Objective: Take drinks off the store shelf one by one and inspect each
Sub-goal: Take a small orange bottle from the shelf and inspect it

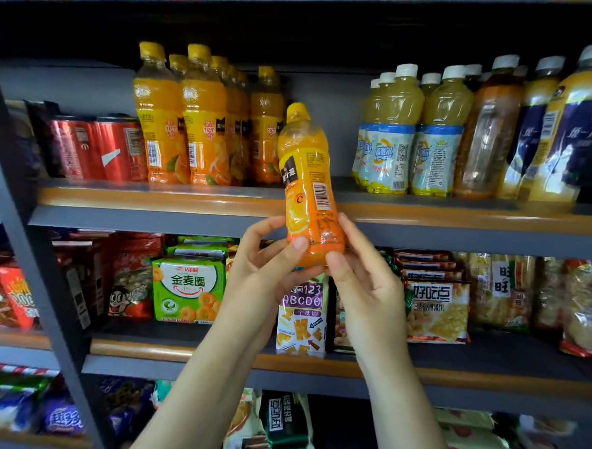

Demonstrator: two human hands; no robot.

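Note:
An orange juice bottle (pixel 307 177) with a yellow cap is held up in front of the drinks shelf (pixel 151 201), tilted slightly left, its barcode side facing me. My left hand (pixel 268 267) grips its bottom from the left, thumb across the front. My right hand (pixel 360 272) holds the bottom from the right, thumb and fingers curled round it. Several identical orange juice bottles (pixel 197 123) stand in rows on the shelf behind, with a gap to their right.
Red cans (pixel 99 148) lie left of the juice rows. Pale yellow bottles with white caps (pixel 402 137) and dark-labelled tea bottles (pixel 546 134) stand on the right. Snack packs (pixel 188 287) fill the shelf below, and more bags (pixel 284 426) lie lower down. A grey upright post (pixel 23 230) stands at left.

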